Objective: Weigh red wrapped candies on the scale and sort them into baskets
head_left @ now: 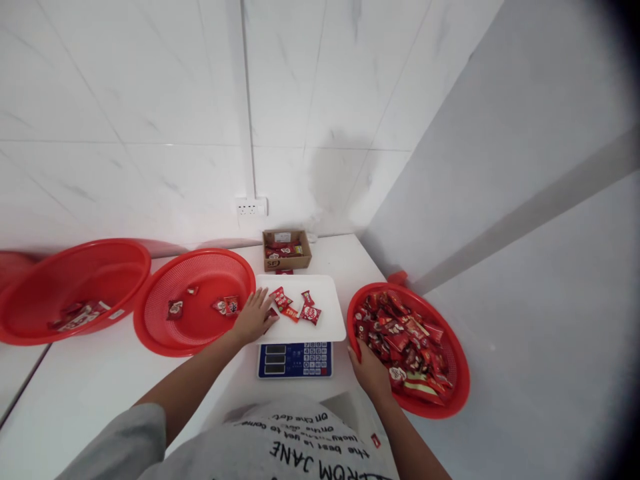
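My left hand [253, 317] lies palm down over the left edge of the white scale tray [327, 330], its fingers spread. A red packet by its fingertips is partly covered, and I cannot tell whether the hand touches it. Several small red snack packets [311, 313] lie on the tray. Below the tray shows the blue keypad panel of the digital scale [295, 360]. With my right hand [370, 370] I grip the left rim of a red plastic basket [463, 380], heaped with red packets [400, 340]; some of those fingers are hidden.
Left of the scale stands a red perforated basket [155, 333] with a few packets. Farther left is another red basket [30, 330] holding packets. A small cardboard box [287, 263] with packets sits behind the tray. The tiled wall [190, 173] and a grey panel [525, 267] bound the table.
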Demonstrator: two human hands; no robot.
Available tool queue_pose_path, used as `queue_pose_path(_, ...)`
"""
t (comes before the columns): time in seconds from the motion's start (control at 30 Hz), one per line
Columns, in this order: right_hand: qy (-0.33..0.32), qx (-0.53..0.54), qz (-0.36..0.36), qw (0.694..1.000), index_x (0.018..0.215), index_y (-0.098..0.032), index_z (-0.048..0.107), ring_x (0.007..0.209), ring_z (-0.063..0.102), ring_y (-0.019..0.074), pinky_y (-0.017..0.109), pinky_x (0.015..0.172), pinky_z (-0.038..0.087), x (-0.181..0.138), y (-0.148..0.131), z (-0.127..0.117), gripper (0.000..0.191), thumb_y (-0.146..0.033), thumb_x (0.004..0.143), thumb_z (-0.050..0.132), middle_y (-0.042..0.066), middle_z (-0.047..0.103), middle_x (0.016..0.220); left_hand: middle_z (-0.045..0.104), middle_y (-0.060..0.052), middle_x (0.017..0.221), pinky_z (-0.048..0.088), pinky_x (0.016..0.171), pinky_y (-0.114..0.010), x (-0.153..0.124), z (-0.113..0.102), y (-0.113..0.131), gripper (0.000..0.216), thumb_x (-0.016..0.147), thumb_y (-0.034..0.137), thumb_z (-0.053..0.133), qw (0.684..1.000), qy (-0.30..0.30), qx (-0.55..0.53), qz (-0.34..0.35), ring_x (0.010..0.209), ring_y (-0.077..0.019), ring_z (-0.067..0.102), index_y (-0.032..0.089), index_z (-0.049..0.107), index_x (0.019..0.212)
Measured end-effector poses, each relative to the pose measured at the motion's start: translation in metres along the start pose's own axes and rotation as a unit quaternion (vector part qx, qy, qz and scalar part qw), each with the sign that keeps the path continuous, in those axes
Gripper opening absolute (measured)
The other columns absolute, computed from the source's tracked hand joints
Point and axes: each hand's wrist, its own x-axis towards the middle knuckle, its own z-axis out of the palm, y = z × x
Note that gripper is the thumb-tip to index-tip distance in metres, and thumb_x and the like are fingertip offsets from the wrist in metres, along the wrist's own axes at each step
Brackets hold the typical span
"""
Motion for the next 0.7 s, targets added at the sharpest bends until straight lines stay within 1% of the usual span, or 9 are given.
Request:
queue_pose_path(0.1,0.009,0.007,-0.003,1.0,0.135,-0.015,0.041,0.118,0.053,0.0282,0.039,0.093,0.042,0.001,0.002,0.002,0.054,-0.043,0.091,0.027,0.013,0.051,0.136,0.031,-0.017,0.149,0.02,0.11,-0.051,0.011,0.006,0.017,0.062,0.086,0.051,0.048,0.999,-0.011,0.03,0.017,0.139,-0.0349,0.021,0.019,0.041,0.139)
queue_pose_path(0.2,0.007,0.004,0.004,1.0,0.135,-0.014,0.041,0.119,0.052,0.0279,0.039,0.093,0.042,0.0,0.0,0.0,0.054,-0.043,0.091,0.028,0.014,0.051,0.136,0.03,-0.016,0.15,0.02,0.109,-0.052,0.02,0.011,0.029,0.063,0.085,0.052,0.049,0.998,-0.043,0.041,0.021,0.138,-0.0358,0.022,0.021,0.039,0.14)
queue_pose_path(0.27,0.003,-0.004,0.012,1.0,0.135,-0.014,0.042,0.118,0.053,0.0279,0.039,0.092,0.043,-0.001,-0.002,-0.002,0.054,-0.042,0.091,0.029,0.014,0.051,0.136,0.03,-0.016,0.149,0.022,0.107,-0.051,0.023,0.012,0.036,0.062,0.085,0.051,0.049,0.997,-0.057,0.04,0.023,0.137,-0.036,0.024,0.021,0.04,0.139)
queue_pose_path(0.33,0.004,-0.007,0.013,1.0,0.135,-0.014,0.042,0.117,0.054,0.0282,0.039,0.091,0.043,-0.002,-0.004,-0.004,0.053,-0.042,0.091,0.029,0.015,0.052,0.135,0.034,-0.016,0.147,0.027,0.104,-0.049,0.024,0.01,0.04,0.055,0.087,0.048,0.047,0.997,-0.061,0.038,0.032,0.133,-0.0351,0.03,0.021,0.045,0.135)
queue_pose_path(0.43,0.009,0.0,0.01,1.0,0.134,-0.013,0.043,0.118,0.053,0.0275,0.038,0.092,0.043,-0.002,-0.004,-0.004,0.053,-0.041,0.091,0.029,0.014,0.052,0.135,0.047,-0.016,0.132,0.037,0.094,-0.044,0.025,0.004,0.044,0.042,0.09,0.046,0.043,0.996,-0.072,0.031,0.052,0.117,-0.0314,0.047,0.021,0.054,0.121)
queue_pose_path(0.53,0.005,0.004,0.013,1.0,0.135,-0.015,0.042,0.119,0.053,0.0262,0.037,0.092,0.043,-0.002,-0.004,-0.004,0.053,-0.042,0.091,0.029,0.014,0.052,0.135,0.056,-0.013,0.111,0.045,0.077,-0.037,0.027,0.001,0.043,0.039,0.09,0.049,0.042,0.995,-0.089,0.02,0.048,0.093,-0.0261,0.059,0.019,0.059,0.107)
queue_pose_path(0.6,0.002,0.003,0.013,1.0,0.135,-0.015,0.042,0.118,0.054,0.0257,0.037,0.092,0.043,-0.002,-0.004,-0.004,0.053,-0.041,0.091,0.028,0.014,0.052,0.135,0.057,-0.01,0.103,0.045,0.068,-0.032,0.028,0.001,0.043,0.034,0.09,0.047,0.044,0.995,-0.092,0.009,0.036,0.081,-0.0216,0.061,0.019,0.06,0.1)
queue_pose_path(0.7,0.002,0.001,0.013,1.0,0.135,-0.015,0.041,0.119,0.053,0.0254,0.037,0.093,0.042,-0.002,-0.004,-0.004,0.053,-0.042,0.091,0.029,0.014,0.052,0.135,0.057,-0.006,0.103,0.042,0.061,-0.026,0.028,-0.002,0.045,0.026,0.091,0.042,0.045,0.997,-0.07,-0.015,0.009,0.075,-0.0167,0.062,0.02,0.059,0.095)
